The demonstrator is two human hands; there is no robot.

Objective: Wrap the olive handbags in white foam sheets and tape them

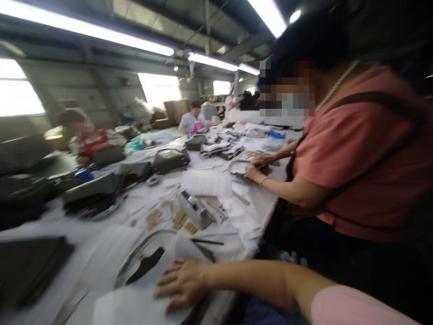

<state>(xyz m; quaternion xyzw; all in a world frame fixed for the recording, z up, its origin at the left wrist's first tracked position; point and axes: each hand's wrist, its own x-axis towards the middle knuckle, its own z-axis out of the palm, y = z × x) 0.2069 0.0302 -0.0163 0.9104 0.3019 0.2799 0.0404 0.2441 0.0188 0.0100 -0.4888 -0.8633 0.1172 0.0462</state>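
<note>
My right hand [182, 282] lies flat, fingers spread and open, on a white paper sheet [135, 307] at the near edge of the table. It holds nothing. Just beyond the fingers is a dark bag piece with a curved grey rim [145, 257], partly covered by white paper. My forearm comes in from the lower right in a pink sleeve. My left hand is out of the picture.
A co-worker in a salmon shirt stands at the right, both hands [257, 169] on a grey bag part. The long white table [101, 253] carries a tape dispenser [194, 210], stacked white sheets [206, 180], cardboard tags and several dark bags [169, 160]. Other people sit at the far side.
</note>
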